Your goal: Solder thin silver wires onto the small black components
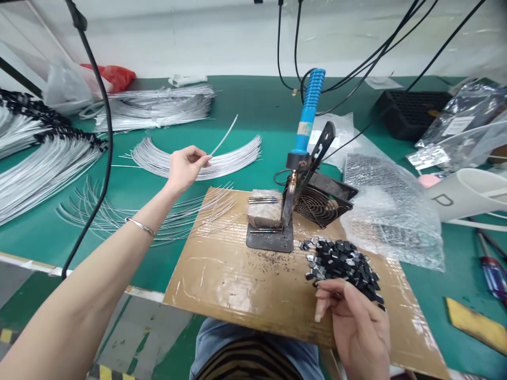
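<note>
My left hand (188, 166) is closed in a pinch on one thin white wire (225, 134), which points up and to the right. Under that hand lies a curved bundle of similar white wires (233, 158). My right hand (354, 322) hovers at the near edge of a heap of small black connector pieces (348, 264), some with silvery faces. Its fingers are curled together, and whatever they may hold cannot be made out. Between the hands, a blue-handled soldering iron (311, 105) stands fixed upright in a metal stand with a base plate (269, 241).
A small fan (322, 200) sits behind the stand on the brown cardboard (222, 285). Loose wires (178, 221) overlap the cardboard's left edge. Bubble wrap (392, 206), a white tube (471, 195), a screwdriver (493, 274) and a yellow sponge (475, 322) lie right. A black cable (106, 121) hangs left.
</note>
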Motion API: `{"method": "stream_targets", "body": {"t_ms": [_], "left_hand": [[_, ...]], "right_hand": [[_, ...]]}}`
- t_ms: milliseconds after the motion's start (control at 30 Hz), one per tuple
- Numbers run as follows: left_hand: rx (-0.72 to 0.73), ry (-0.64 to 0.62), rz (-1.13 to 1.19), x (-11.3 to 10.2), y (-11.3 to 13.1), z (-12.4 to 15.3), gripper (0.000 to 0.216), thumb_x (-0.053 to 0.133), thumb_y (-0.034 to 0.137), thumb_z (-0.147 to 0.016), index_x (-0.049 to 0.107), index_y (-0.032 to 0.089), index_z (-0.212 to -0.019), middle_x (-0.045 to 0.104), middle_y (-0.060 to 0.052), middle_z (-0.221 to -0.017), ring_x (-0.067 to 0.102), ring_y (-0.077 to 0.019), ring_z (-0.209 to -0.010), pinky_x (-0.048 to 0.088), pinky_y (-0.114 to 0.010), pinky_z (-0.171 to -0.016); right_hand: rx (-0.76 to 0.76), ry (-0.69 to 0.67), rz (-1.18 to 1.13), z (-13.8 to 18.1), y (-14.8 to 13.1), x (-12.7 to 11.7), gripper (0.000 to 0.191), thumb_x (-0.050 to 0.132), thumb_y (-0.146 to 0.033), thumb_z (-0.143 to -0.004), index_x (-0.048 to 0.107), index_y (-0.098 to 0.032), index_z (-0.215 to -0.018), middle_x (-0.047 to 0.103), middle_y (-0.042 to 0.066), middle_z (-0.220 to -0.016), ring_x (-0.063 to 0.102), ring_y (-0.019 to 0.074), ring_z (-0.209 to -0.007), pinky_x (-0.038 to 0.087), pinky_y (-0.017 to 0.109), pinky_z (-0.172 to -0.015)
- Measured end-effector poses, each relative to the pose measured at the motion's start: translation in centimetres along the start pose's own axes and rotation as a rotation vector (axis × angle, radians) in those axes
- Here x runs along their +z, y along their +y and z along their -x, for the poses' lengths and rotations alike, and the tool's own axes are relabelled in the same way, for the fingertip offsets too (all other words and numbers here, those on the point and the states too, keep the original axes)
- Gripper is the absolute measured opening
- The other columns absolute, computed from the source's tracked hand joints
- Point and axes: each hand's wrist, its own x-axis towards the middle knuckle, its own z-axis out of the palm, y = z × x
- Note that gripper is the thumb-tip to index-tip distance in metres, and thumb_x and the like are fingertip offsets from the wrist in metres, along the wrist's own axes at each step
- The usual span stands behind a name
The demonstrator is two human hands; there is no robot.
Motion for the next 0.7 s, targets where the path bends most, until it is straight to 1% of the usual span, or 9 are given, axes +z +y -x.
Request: {"method": "stream_targets", "body": {"t_ms": [67, 167, 300, 433, 500, 567, 600, 633, 700], "left_hand": [[-0.021, 0.024, 0.051, -0.6, 0.4, 0.2, 0.012, 0.074, 0.029, -0.086, 0.071, 0.017, -0.084, 0.074, -0.003, -0.072, 0.071, -0.0177, -0.067, 0.055, -0.029, -0.068], [-0.031, 0.038, 0.094, -2.1, 1.4, 1.0, 0.016, 0.075, 0.034, -0.083, 0.074, 0.018, -0.085, 0.068, -0.001, -0.065, 0.061, -0.0150, -0.057, 0.047, -0.028, -0.058], [-0.019, 0.002, 0.105, -5.3, 3.3, 3.7, 0.021, 0.077, 0.037, -0.081, 0.074, 0.017, -0.083, 0.069, -0.001, -0.068, 0.052, -0.0117, -0.056, 0.041, -0.027, -0.055], [-0.020, -0.150, 0.090, -9.2, 5.5, 7.1, 0.018, 0.083, 0.033, -0.075, 0.075, 0.017, -0.072, 0.067, -0.001, -0.063, 0.054, -0.0120, -0.060, 0.041, -0.026, -0.058], [-0.043, -0.275, 0.110, -10.7, 6.4, 8.8, 0.017, 0.084, 0.032, -0.073, 0.075, 0.019, -0.067, 0.065, -0.001, -0.059, 0.054, -0.0126, -0.057, 0.041, -0.026, -0.055], [-0.060, -0.408, 0.139, -11.4, 7.0, 10.4, 0.014, 0.082, 0.029, -0.073, 0.075, 0.020, -0.064, 0.065, -0.002, -0.057, 0.054, -0.0132, -0.053, 0.041, -0.027, -0.051], [-0.064, -0.464, 0.154, -11.5, 7.2, 11.1, 0.013, 0.081, 0.028, -0.073, 0.075, 0.021, -0.063, 0.064, -0.003, -0.055, 0.053, -0.0135, -0.051, 0.041, -0.027, -0.049], [-0.066, -0.510, 0.168, -11.5, 7.3, 11.8, 0.013, 0.080, 0.026, -0.073, 0.075, 0.022, -0.062, 0.063, -0.003, -0.055, 0.053, -0.0139, -0.050, 0.041, -0.027, -0.048], [-0.066, -0.571, 0.194, -11.0, 7.6, 13.1, 0.014, 0.078, 0.025, -0.074, 0.075, 0.024, -0.061, 0.063, -0.003, -0.054, 0.053, -0.0151, -0.049, 0.041, -0.028, -0.047]], "right_hand": [[-0.006, -0.004, 0.003, 0.0, 0.0, 0.0, 0.028, 0.072, -0.038, -0.096, 0.087, -0.016, -0.087, 0.076, 0.011, -0.071, 0.069, 0.0171, -0.052, 0.058, 0.026, -0.044], [-0.022, -0.009, 0.008, 0.0, 0.0, 0.0, 0.028, 0.072, -0.039, -0.095, 0.087, -0.016, -0.087, 0.076, 0.011, -0.071, 0.069, 0.0170, -0.051, 0.058, 0.025, -0.044], [-0.036, -0.006, 0.028, 0.1, 0.1, 0.0, 0.028, 0.073, -0.039, -0.095, 0.087, -0.016, -0.087, 0.076, 0.010, -0.071, 0.069, 0.0174, -0.051, 0.058, 0.026, -0.045], [-0.059, 0.006, 0.073, 0.6, 0.4, 0.3, 0.026, 0.073, -0.037, -0.095, 0.087, -0.016, -0.088, 0.076, 0.010, -0.073, 0.069, 0.0177, -0.052, 0.058, 0.026, -0.046], [-0.050, -0.016, 0.098, 1.0, 0.5, 1.0, 0.026, 0.071, -0.036, -0.096, 0.086, -0.017, -0.089, 0.076, 0.009, -0.073, 0.069, 0.0173, -0.053, 0.057, 0.026, -0.047], [-0.024, -0.088, 0.120, 1.4, 0.6, 2.1, 0.026, 0.069, -0.036, -0.098, 0.084, -0.017, -0.087, 0.074, 0.007, -0.072, 0.068, 0.0160, -0.051, 0.055, 0.024, -0.046], [-0.019, -0.148, 0.125, 1.5, 0.5, 2.8, 0.028, 0.069, -0.037, -0.098, 0.083, -0.017, -0.086, 0.073, 0.006, -0.071, 0.066, 0.0149, -0.048, 0.054, 0.024, -0.045], [0.005, -0.220, 0.137, 1.6, 0.5, 3.6, 0.028, 0.069, -0.039, -0.098, 0.083, -0.018, -0.085, 0.071, 0.004, -0.070, 0.065, 0.0143, -0.048, 0.054, 0.024, -0.046], [0.052, -0.267, 0.149, 1.7, 0.2, 5.1, 0.026, 0.070, -0.042, -0.097, 0.081, -0.019, -0.090, 0.069, 0.002, -0.075, 0.065, 0.0137, -0.051, 0.053, 0.025, -0.049]]}}
